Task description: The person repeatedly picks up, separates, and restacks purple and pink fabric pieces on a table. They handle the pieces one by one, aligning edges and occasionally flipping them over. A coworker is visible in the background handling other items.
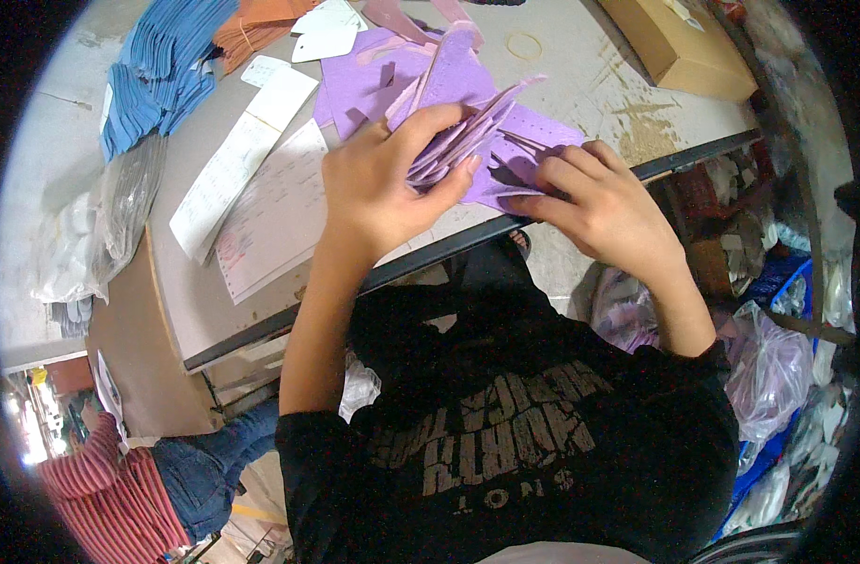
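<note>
My left hand (pixel 375 183) is closed around a stack of thin purple cut pieces (pixel 469 139), thumb on the near side, their edges fanned upward. The pieces look like felt or soft leather. To the right, the curled fingers of my right hand (pixel 599 202) grip the edge of a flat purple piece (pixel 496 188) by the table's front edge. Small holes run along some of the purple pieces. More purple sheets (pixel 359 75) lie loosely behind my left hand. My fingers partly hide the pieces they touch.
On the grey table (pixel 190 310) are printed paper sheets (pixel 270 221), a long white slip (pixel 247 155), white tags (pixel 328 38), blue piece stacks (pixel 157 70), orange pieces (pixel 251 28) and a rubber band (pixel 524 47). A cardboard box (pixel 679 47) stands far right. A person in stripes (pixel 125 503) is lower left.
</note>
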Demonstrator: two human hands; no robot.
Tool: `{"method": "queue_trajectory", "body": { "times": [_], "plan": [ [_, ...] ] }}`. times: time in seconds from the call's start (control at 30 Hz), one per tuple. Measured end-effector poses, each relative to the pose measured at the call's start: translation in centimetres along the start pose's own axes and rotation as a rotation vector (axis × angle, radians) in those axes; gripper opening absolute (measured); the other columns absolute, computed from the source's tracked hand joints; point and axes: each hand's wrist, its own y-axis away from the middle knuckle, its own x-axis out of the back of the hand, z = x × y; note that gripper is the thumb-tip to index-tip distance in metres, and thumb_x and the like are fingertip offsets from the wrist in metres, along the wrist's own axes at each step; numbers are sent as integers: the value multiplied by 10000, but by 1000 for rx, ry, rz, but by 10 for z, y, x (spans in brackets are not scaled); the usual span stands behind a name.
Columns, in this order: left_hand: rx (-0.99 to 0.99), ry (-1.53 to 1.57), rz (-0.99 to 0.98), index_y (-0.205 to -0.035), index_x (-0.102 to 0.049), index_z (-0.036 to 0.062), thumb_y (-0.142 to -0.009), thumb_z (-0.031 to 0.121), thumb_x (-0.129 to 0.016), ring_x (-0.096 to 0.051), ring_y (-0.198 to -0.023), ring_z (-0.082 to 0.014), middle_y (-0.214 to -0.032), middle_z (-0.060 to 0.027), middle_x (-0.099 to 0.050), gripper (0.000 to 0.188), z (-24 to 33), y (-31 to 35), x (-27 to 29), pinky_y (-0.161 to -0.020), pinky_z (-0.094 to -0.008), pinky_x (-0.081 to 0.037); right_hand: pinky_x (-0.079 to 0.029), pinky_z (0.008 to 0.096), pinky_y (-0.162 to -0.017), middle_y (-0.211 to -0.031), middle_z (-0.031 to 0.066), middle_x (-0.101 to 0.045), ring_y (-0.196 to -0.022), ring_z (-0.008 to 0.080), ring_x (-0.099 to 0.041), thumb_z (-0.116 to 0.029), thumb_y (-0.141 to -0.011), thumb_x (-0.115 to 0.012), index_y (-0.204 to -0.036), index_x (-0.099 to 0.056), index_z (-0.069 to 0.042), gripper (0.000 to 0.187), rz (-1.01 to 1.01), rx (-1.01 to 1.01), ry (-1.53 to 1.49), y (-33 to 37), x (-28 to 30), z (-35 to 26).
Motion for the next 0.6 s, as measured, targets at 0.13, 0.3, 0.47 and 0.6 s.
{"method": "queue_trajectory", "body": {
  "times": [0.13, 0.3, 0.47, 0.6],
  "plan": [
    [87, -22, -48, -1193, -713, 204, -823, 419, -833, -734, -754, -334, -824, -130, -745, 444, 2, 0, 3, -664, -426, -560, -479, 396, -909, -991, 5, -600, -992, 227, -615, -158, -721, -807, -1109, -748, -196, 394, 81, -15, -20, -1, 2, 5],
    [68, -54, -33, -1172, -706, 211, -824, 384, -827, -754, -784, -300, -915, -81, -771, 407, 3, -2, 4, -661, -395, -579, -478, 379, -873, -990, 1, -608, -982, 210, -609, -188, -808, -760, -1027, -709, -180, 225, 224, -65, -74, -5, -8, 4],
    [127, -70, -133, -1190, -720, 223, -827, 391, -822, -749, -851, -327, -1014, -110, -763, 413, 3, 0, 7, -694, -415, -585, -455, 379, -799, -919, 26, -611, -880, 245, -603, -219, -876, -754, -1084, -725, -164, 217, 267, -54, -205, -4, -7, 5],
    [-53, -83, -174, -1217, -744, 256, -816, 401, -826, -678, -1146, -355, -1270, -138, -689, 435, 15, 3, 1, -928, -470, -551, -440, 375, -730, -864, 62, -614, -782, 267, -578, -220, -937, -690, -1147, -730, -100, 245, 418, -122, -460, 4, 3, 7]
  ]
}}
